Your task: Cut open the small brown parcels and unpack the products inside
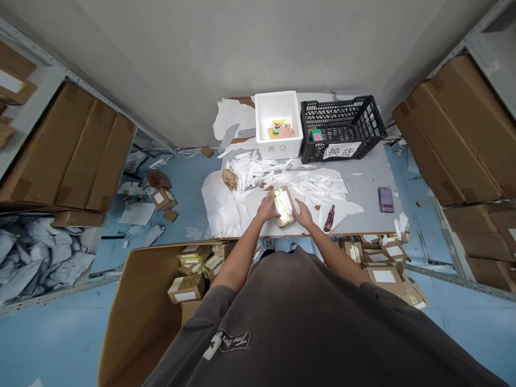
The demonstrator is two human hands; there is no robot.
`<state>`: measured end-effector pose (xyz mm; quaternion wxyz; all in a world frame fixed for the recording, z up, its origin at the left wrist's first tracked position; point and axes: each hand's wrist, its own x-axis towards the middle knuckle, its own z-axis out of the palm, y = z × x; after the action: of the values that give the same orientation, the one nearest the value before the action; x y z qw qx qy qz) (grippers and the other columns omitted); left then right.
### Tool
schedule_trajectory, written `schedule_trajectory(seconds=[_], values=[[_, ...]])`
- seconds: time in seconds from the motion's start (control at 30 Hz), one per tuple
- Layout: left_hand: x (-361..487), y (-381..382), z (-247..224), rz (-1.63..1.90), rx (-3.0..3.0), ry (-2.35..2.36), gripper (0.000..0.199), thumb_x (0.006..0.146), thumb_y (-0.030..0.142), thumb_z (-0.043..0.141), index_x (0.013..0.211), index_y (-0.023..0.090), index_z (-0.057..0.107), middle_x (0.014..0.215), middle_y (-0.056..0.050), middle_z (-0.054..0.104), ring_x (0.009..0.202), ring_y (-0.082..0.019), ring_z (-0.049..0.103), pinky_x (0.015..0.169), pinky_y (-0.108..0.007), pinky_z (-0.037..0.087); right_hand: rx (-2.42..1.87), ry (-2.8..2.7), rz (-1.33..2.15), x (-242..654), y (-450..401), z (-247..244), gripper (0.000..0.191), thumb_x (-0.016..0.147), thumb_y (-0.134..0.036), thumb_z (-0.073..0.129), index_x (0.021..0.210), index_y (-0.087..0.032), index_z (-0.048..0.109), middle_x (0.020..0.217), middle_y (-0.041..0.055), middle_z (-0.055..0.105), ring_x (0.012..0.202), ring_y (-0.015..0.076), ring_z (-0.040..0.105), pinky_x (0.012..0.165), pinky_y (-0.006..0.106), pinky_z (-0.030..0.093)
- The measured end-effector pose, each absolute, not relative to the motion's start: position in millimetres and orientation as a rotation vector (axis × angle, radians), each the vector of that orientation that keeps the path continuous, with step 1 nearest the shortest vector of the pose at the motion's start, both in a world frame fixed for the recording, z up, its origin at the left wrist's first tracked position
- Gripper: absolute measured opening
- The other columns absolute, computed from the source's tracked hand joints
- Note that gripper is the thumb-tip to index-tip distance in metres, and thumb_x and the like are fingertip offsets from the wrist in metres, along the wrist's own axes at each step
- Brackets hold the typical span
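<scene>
A small cardboard box [284, 206] with shiny yellowish tape across its top lies at the front of the table, between my hands. My left hand [266, 208] grips its left side, with the fingers at the edge. On the opposite side, my right hand [303, 214] holds the lower right edge, thumb toward the box. A red and black utility knife [329, 219] rests to the right of my right hand. White paper strips [258, 172] are heaped just behind the box, with a crumpled brown paper [229, 178] at their left.
At the table's back stand a white foam box [279, 149] with small packets inside and a black plastic crate [342, 134]. A phone [386, 200] lies at right. Below left is a large carton [141, 301] of parcels; more parcels [382, 275] are below right. Shelves flank both sides.
</scene>
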<state>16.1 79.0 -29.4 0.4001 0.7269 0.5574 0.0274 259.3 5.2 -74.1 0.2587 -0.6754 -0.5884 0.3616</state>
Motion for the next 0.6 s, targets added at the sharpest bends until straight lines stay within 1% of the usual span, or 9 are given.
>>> schedule_trajectory(seconds=[0.07,0.13,0.23,0.37,0.47,0.53,0.6], values=[[16,90,-29,-0.104,1.87,1.399,0.156,0.053,0.046,0.107,0.177,0.026,0.016,0.185,-0.019,0.004,0.168,-0.053,0.006,0.13,-0.064,0.031,-1.969,-1.441,0.893,288,-18,-83,0.066,0.094,-0.033,0.057,0.157,-0.012,0.055,0.16,0.0197,0.058,0.151,0.0344,0.052,0.128,0.054,0.039],[17,97,-32,-0.223,1.886,1.409,0.159,0.053,0.053,0.106,0.178,0.03,0.009,0.186,-0.016,0.002,0.168,-0.052,0.004,0.129,-0.065,0.034,-2.16,-1.235,0.865,324,-37,-90,0.062,0.093,-0.032,0.055,0.151,-0.01,0.059,0.153,0.0224,0.063,0.146,0.0354,0.057,0.125,0.054,0.043],[18,97,-38,-0.307,1.917,1.444,0.157,0.058,0.062,0.102,0.178,0.034,0.004,0.186,-0.012,0.001,0.169,-0.051,0.004,0.127,-0.065,0.037,-2.394,-0.942,0.907,377,-57,-103,0.055,0.093,-0.033,0.057,0.142,-0.009,0.064,0.139,0.0251,0.07,0.135,0.0371,0.065,0.119,0.053,0.048],[18,91,-41,-0.304,1.905,1.488,0.155,0.058,0.064,0.101,0.178,0.034,0.008,0.186,-0.011,0.002,0.169,-0.051,0.005,0.127,-0.063,0.038,-2.529,-0.716,0.965,413,-63,-122,0.045,0.091,-0.034,0.068,0.128,-0.01,0.069,0.127,0.0271,0.074,0.124,0.037,0.071,0.111,0.047,0.053],[18,89,-42,-0.231,1.869,1.482,0.153,0.058,0.065,0.101,0.178,0.03,0.013,0.186,-0.013,0.004,0.168,-0.05,0.009,0.129,-0.061,0.033,-2.575,-0.665,1.031,416,-58,-132,0.035,0.087,-0.031,0.075,0.116,-0.013,0.07,0.114,0.0241,0.077,0.114,0.0351,0.074,0.099,0.042,0.057],[19,88,-42,-0.18,1.845,1.477,0.152,0.057,0.067,0.101,0.177,0.027,0.018,0.186,-0.014,0.008,0.168,-0.051,0.01,0.13,-0.06,0.031,-2.578,-0.681,1.028,416,-55,-133,0.03,0.085,-0.028,0.078,0.11,-0.015,0.069,0.106,0.0229,0.078,0.106,0.0356,0.075,0.091,0.043,0.059],[20,88,-42,-0.151,1.833,1.473,0.15,0.056,0.068,0.101,0.177,0.025,0.021,0.185,-0.015,0.009,0.168,-0.051,0.011,0.13,-0.06,0.031,-2.541,-0.754,1.004,417,-51,-130,0.025,0.086,-0.026,0.076,0.107,-0.015,0.066,0.1,0.0251,0.077,0.1,0.0376,0.076,0.084,0.045,0.058]])
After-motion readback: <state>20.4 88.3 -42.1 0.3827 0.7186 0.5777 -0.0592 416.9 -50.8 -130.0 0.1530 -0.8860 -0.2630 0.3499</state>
